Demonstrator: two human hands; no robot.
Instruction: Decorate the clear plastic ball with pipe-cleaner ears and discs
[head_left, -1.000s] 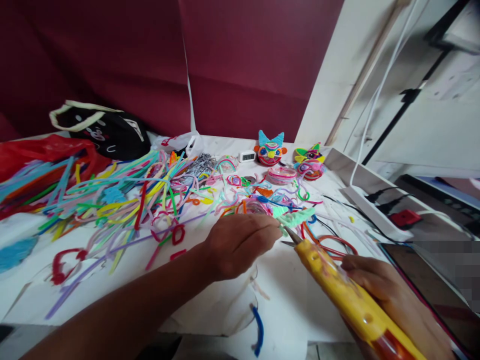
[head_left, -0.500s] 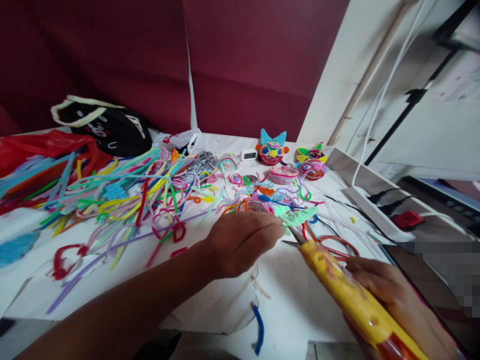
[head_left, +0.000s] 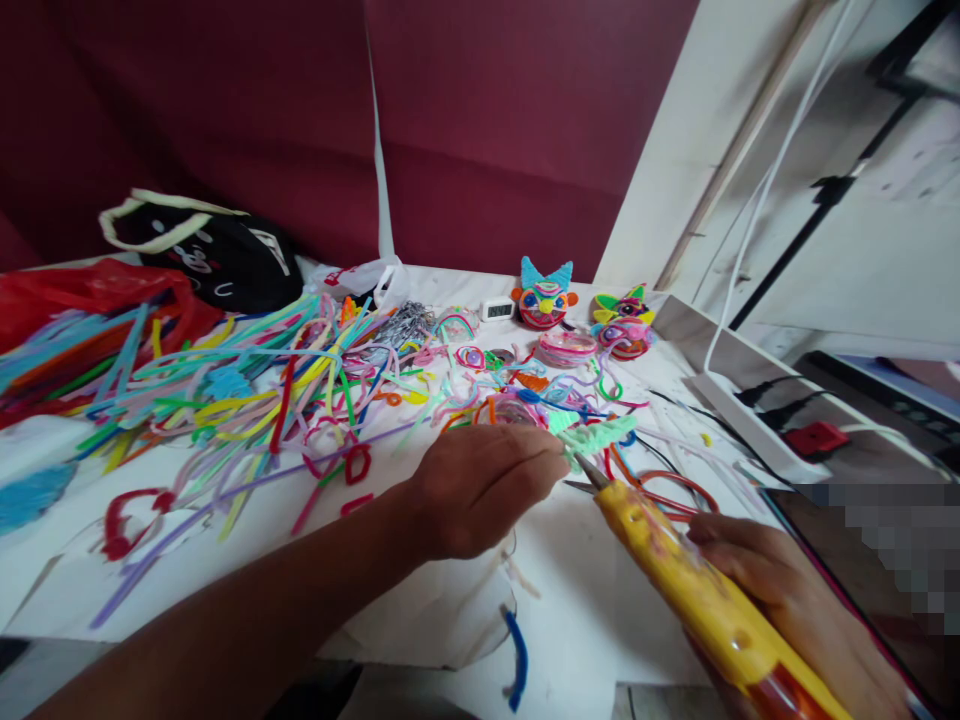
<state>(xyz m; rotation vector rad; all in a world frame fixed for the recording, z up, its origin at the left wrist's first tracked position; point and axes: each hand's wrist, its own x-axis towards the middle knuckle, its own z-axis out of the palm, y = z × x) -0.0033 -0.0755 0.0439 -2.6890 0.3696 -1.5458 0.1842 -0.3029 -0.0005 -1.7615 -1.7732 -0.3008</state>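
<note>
Left hand [head_left: 484, 490] pinches pale-green fuzzy strip [head_left: 604, 434]; right hand [head_left: 780, 590] grips yellow plastic glue gun [head_left: 679, 572], metal nozzle [head_left: 592, 473] beside left: a slip could burn.

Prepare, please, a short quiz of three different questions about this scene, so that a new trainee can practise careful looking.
1. Which hand holds the yellow tool?
2. True or false: the left hand holds a red bag.
3. Which of these is nearest to the clock?
A. the black bag
B. the toy head
C. the power strip

Key:
1. The right hand.
2. False; it holds the green piece.
3. B.
</note>
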